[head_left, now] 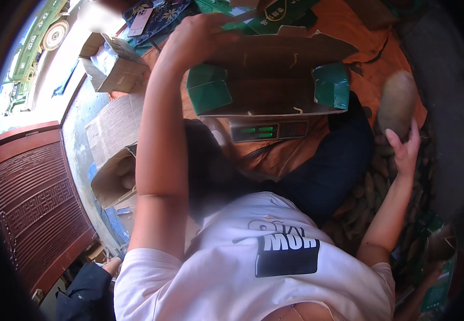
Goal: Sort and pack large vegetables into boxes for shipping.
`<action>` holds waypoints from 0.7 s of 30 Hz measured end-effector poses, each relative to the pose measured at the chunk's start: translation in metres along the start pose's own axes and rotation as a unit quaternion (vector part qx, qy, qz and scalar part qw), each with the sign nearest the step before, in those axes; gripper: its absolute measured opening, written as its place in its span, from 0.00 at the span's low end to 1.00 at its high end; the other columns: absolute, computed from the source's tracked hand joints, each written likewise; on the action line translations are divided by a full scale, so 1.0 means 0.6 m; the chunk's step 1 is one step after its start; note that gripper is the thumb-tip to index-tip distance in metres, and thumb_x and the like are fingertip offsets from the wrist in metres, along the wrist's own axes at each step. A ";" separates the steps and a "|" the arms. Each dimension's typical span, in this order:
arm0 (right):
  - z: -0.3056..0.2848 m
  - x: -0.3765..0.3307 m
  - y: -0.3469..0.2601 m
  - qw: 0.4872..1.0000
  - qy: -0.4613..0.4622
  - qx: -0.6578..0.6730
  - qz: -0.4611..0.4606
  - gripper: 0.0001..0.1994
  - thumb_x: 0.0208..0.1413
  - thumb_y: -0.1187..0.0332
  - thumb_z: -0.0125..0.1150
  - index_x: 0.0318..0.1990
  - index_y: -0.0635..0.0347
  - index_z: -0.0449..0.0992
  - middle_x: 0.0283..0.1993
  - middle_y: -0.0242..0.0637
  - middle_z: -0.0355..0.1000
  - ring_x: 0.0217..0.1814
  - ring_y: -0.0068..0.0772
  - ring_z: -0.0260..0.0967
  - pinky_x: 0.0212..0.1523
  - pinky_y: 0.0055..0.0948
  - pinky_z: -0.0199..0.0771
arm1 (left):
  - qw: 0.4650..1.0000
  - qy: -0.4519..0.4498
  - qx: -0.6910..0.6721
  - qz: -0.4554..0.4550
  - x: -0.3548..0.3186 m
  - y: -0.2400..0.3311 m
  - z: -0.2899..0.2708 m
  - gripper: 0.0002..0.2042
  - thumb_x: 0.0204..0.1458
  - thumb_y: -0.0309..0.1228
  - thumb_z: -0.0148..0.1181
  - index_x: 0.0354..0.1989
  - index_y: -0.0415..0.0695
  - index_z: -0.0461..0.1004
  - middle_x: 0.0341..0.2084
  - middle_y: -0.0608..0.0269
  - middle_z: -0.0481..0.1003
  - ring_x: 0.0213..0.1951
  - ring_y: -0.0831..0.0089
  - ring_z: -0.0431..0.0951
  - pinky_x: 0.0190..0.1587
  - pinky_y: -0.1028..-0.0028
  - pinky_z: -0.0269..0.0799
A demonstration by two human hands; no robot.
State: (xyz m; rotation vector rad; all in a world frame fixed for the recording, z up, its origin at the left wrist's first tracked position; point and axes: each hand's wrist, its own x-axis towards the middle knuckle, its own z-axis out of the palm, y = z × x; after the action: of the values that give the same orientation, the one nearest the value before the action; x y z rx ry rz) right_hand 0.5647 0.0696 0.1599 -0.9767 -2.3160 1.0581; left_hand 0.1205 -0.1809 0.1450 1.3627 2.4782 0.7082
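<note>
Left hand [197, 37] is gripping the far-left flap of the open cardboard box [274, 80] sitting on the scale [269, 130], while right hand [403, 150], fingers wrapping its lower end, is lifting a brown tuber [397, 104] at right; judgement: steady the flap, support the tuber underneath.

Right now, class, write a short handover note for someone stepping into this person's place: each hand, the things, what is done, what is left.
Left hand: grip on the rear flap of the open cardboard box, which sits on a weighing scale.
Right hand: lifting one large brown tuber from the pile of tubers at the right.
Done: box open on the scale; its inside is not visible.
Left: tuber not yet in the box.
</note>
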 end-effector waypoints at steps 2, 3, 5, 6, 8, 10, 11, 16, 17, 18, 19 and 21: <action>0.075 0.065 -0.096 0.987 -0.143 0.015 -0.071 0.36 0.44 0.62 0.74 0.62 0.68 0.70 0.55 0.41 0.74 0.58 0.33 0.72 0.60 0.32 0.68 | 0.998 -0.041 0.049 0.008 0.010 -0.028 0.014 0.20 0.52 0.40 0.69 0.54 0.50 0.80 0.45 0.54 0.82 0.48 0.54 0.82 0.52 0.61 0.76; 0.112 0.097 -0.130 0.972 -0.213 -0.019 -0.101 0.35 0.42 0.63 0.75 0.59 0.67 0.72 0.53 0.41 0.75 0.57 0.34 0.73 0.59 0.32 0.69 | 0.996 -0.053 0.063 -0.018 0.006 -0.020 0.018 0.20 0.53 0.41 0.69 0.53 0.50 0.81 0.44 0.53 0.82 0.48 0.52 0.81 0.51 0.60 0.76; 0.201 0.150 -0.167 0.925 -0.327 -0.115 -0.157 0.32 0.42 0.57 0.74 0.54 0.66 0.74 0.50 0.45 0.76 0.54 0.44 0.75 0.55 0.36 0.73 | 0.995 -0.048 0.088 -0.020 -0.005 -0.045 0.029 0.18 0.53 0.42 0.67 0.50 0.50 0.82 0.42 0.52 0.82 0.47 0.52 0.81 0.51 0.57 0.77; 0.247 0.175 -0.189 0.889 -0.402 -0.155 -0.155 0.33 0.42 0.52 0.73 0.52 0.67 0.75 0.49 0.47 0.76 0.53 0.49 0.75 0.55 0.39 0.73 | 0.995 -0.048 0.084 -0.029 -0.010 -0.051 0.026 0.18 0.53 0.42 0.67 0.50 0.50 0.82 0.42 0.52 0.82 0.47 0.52 0.81 0.51 0.57 0.77; 0.353 0.209 -0.156 0.826 -0.467 -0.254 -0.186 0.34 0.43 0.45 0.71 0.50 0.66 0.76 0.52 0.53 0.76 0.55 0.54 0.75 0.55 0.45 0.74 | 0.995 -0.043 0.082 -0.022 0.002 -0.048 0.028 0.16 0.54 0.40 0.66 0.49 0.49 0.82 0.41 0.51 0.82 0.45 0.51 0.82 0.50 0.56 0.77; 0.461 0.225 -0.147 0.754 -0.556 -0.326 -0.125 0.36 0.43 0.42 0.70 0.50 0.68 0.77 0.52 0.56 0.76 0.57 0.56 0.74 0.58 0.45 0.73 | 0.997 -0.036 0.074 -0.004 0.005 -0.072 0.035 0.13 0.54 0.37 0.65 0.46 0.48 0.82 0.39 0.51 0.82 0.43 0.51 0.82 0.49 0.56 0.78; 0.509 0.228 -0.094 0.747 -0.554 -0.333 -0.155 0.37 0.44 0.40 0.70 0.50 0.68 0.78 0.53 0.55 0.76 0.57 0.56 0.74 0.58 0.45 0.74 | 0.997 -0.035 0.074 0.010 0.012 -0.067 0.036 0.12 0.54 0.36 0.64 0.45 0.47 0.82 0.38 0.51 0.82 0.42 0.51 0.82 0.48 0.56 0.78; 0.694 0.223 -0.022 0.699 -0.611 -0.355 -0.108 0.39 0.45 0.42 0.70 0.56 0.67 0.75 0.57 0.57 0.73 0.59 0.55 0.72 0.60 0.45 0.71 | 0.998 -0.011 0.061 0.011 0.009 -0.073 0.031 0.07 0.55 0.33 0.63 0.39 0.46 0.83 0.34 0.52 0.81 0.40 0.52 0.82 0.46 0.56 0.78; 0.722 0.213 -0.008 0.698 -0.613 -0.353 -0.108 0.39 0.45 0.42 0.70 0.56 0.67 0.75 0.57 0.57 0.73 0.59 0.55 0.72 0.60 0.45 0.71 | 0.996 -0.021 0.088 0.015 0.010 -0.076 0.031 0.07 0.56 0.32 0.62 0.40 0.47 0.83 0.34 0.51 0.82 0.40 0.52 0.82 0.46 0.57 0.79; 0.744 0.202 0.011 0.696 -0.611 -0.355 -0.126 0.37 0.47 0.44 0.69 0.57 0.67 0.76 0.57 0.57 0.74 0.59 0.54 0.73 0.60 0.44 0.72 | 0.996 -0.023 0.087 0.017 0.010 -0.077 0.029 0.07 0.56 0.32 0.62 0.40 0.47 0.83 0.34 0.51 0.82 0.40 0.52 0.82 0.46 0.57 0.79; 0.761 0.191 0.028 0.694 -0.608 -0.358 -0.143 0.35 0.49 0.47 0.68 0.57 0.67 0.76 0.56 0.57 0.74 0.59 0.53 0.73 0.60 0.44 0.72 | 0.996 -0.028 0.083 0.017 0.010 -0.077 0.025 0.08 0.56 0.32 0.62 0.41 0.47 0.83 0.34 0.51 0.82 0.40 0.52 0.82 0.46 0.56 0.78; 0.773 0.170 0.056 0.683 -0.614 -0.364 -0.154 0.32 0.50 0.50 0.67 0.56 0.66 0.76 0.55 0.57 0.75 0.58 0.53 0.74 0.59 0.44 0.73 | 0.996 -0.030 0.075 0.029 0.014 -0.072 0.024 0.09 0.56 0.32 0.62 0.42 0.48 0.83 0.34 0.51 0.82 0.41 0.52 0.82 0.46 0.56 0.78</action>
State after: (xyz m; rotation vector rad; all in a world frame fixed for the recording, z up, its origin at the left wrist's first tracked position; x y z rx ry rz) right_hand 0.2287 -0.0649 -0.1492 0.2116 -3.9950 0.6314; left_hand 0.0902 -0.1888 0.1105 1.4896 2.4972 0.4921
